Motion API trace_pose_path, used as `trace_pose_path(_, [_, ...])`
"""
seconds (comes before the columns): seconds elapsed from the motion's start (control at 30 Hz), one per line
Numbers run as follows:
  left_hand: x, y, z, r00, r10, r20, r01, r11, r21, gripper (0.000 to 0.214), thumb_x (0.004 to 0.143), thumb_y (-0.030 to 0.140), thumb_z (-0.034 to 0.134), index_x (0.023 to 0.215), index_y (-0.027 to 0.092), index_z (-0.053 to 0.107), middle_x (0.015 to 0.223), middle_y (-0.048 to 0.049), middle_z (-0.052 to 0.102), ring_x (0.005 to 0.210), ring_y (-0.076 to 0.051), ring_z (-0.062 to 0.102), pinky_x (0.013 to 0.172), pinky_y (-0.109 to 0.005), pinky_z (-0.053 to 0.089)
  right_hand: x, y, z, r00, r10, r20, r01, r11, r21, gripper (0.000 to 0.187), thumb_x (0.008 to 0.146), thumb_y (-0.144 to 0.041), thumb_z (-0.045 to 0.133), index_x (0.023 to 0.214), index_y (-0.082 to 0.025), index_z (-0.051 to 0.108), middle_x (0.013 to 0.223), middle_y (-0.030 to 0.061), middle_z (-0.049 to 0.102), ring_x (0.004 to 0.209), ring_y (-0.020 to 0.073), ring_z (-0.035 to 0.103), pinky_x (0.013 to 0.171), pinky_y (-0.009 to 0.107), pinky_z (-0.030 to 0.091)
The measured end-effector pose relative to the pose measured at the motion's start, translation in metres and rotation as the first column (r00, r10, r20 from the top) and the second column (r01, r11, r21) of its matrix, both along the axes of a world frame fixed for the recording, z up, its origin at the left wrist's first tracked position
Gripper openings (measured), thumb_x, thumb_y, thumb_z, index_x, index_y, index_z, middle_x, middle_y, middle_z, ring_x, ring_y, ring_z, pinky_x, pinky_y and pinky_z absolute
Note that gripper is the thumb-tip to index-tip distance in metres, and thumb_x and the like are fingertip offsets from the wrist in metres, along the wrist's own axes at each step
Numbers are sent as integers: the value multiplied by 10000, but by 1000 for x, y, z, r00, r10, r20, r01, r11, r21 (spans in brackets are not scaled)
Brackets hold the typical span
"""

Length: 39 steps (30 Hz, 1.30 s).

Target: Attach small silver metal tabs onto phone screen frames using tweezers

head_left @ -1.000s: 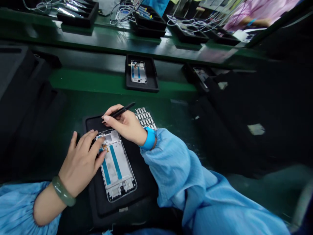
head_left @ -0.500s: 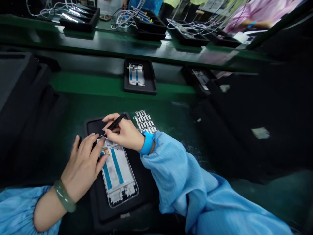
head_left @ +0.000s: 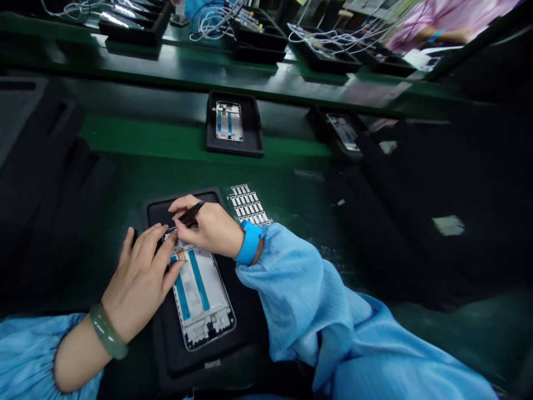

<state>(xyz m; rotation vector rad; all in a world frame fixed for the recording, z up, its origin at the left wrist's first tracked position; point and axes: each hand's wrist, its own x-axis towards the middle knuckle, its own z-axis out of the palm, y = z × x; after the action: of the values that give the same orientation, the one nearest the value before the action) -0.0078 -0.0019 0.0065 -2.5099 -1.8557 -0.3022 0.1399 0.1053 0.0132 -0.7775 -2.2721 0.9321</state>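
In the head view, the phone frame [head_left: 210, 297] lies flat in a black tray [head_left: 172, 355], toward seven o'clock from the middle of the picture. Your left hand [head_left: 135, 278] comes from eight o'clock with its fingers spread; the fingertips rest at the upper left part of the frame, and they do not seem to grip it. Your right hand [head_left: 214, 228] is pinched on a black tool [head_left: 190, 213], whose tip is hidden, so I cannot tell if it touches the frame. Both hands are near each other at the frame's top; I cannot tell whether their fingertips meet.

The frame is probably light, thin and rather stiff, and its smooth metal may be slippery. The orange ribbon [head_left: 182, 255] is likely the fragile part, so it is better to hold the frame by its two long rims, away from this ribbon.

Its long axis runs from between eleven and twelve o'clock to between five and six. The ribbon end points away from you, and two blue strips [head_left: 199, 280] run along the same direction. The sticker sheet [head_left: 250, 206] lies at one o'clock from the frame.
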Motion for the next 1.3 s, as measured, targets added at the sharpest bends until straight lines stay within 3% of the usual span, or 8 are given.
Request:
trace_pose_path(0.07, [-1, 0, 0, 1000, 5, 8, -5, 1000, -17, 413, 877, 375, 413, 1214, 149, 486, 1229, -156, 504, 1177, -298, 449, 1010, -582, 297, 1, 0, 0, 1000, 21, -6, -20, 999, 28, 197, 802, -168, 472, 993, -172, 523, 929, 37, 633, 824, 135, 634, 757, 267, 515])
trace_pose_path(0.23, [-2, -2, 3, 1000, -9, 8, 10, 998, -68, 427, 897, 391, 378, 1258, 173, 446, 1292, -137, 472, 1240, -272, 396, 1033, -588, 257, 5, 4, -4, 988, -61, -144, 30, 978, -208, 225, 801, -228, 527, 1016, -164, 495, 855, 20, 631, 759, 115, 637, 673, 233, 538])
trace_pose_path(0.3, [-2, -3, 4, 1000, -9, 6, 9, 997, -77, 433, 900, 394, 368, 1268, 177, 435, 1299, -134, 468, 1253, -269, 382, 1036, -589, 251, 6, 5, -5, 987, -58, -150, 22, 973, -228, 217, 801, -241, 537, 1003, -172, 502, 855, 15, 634, 774, 117, 640, 689, 239, 541])
trace_pose_path(0.7, [-1, -3, 2, 999, -3, 51, 6, 997, -71, 433, 892, 378, 384, 1272, 175, 431, 1296, -145, 469, 1250, -279, 388, 1030, -585, 269, 2, 0, -3, 999, -8, -54, 1, 991, -133, 185, 823, -248, 523, 990, -171, 530, 900, 31, 644, 814, 132, 644, 732, 264, 540])
trace_pose_path(0.9, [-2, -3, 0, 997, 2, 81, 3, 998, -59, 434, 889, 378, 388, 1279, 193, 422, 1286, -142, 472, 1245, -280, 392, 1024, -583, 276, 1, 2, -4, 996, 1, -84, -12, 991, -130, 181, 824, -246, 517, 988, -168, 522, 900, 28, 635, 826, 124, 637, 740, 251, 535])
trace_pose_path(1.03, [-3, -2, -1, 996, -1, 87, 7, 998, -60, 437, 883, 383, 394, 1273, 190, 426, 1276, -145, 474, 1233, -285, 402, 1021, -588, 275, -1, 2, -4, 999, 22, -28, -23, 998, -61, 198, 832, -256, 505, 1007, -168, 532, 893, 34, 638, 818, 137, 636, 733, 269, 530])
trace_pose_path(1.3, [-2, 0, 1, 998, -4, 57, 7, 998, -58, 453, 881, 409, 385, 1264, 171, 431, 1241, -155, 497, 1205, -294, 426, 1015, -597, 270, -4, 3, -4, 999, -11, -31, 10, 998, -55, 178, 816, -247, 504, 975, -172, 528, 909, 29, 620, 779, 119, 620, 702, 244, 521])
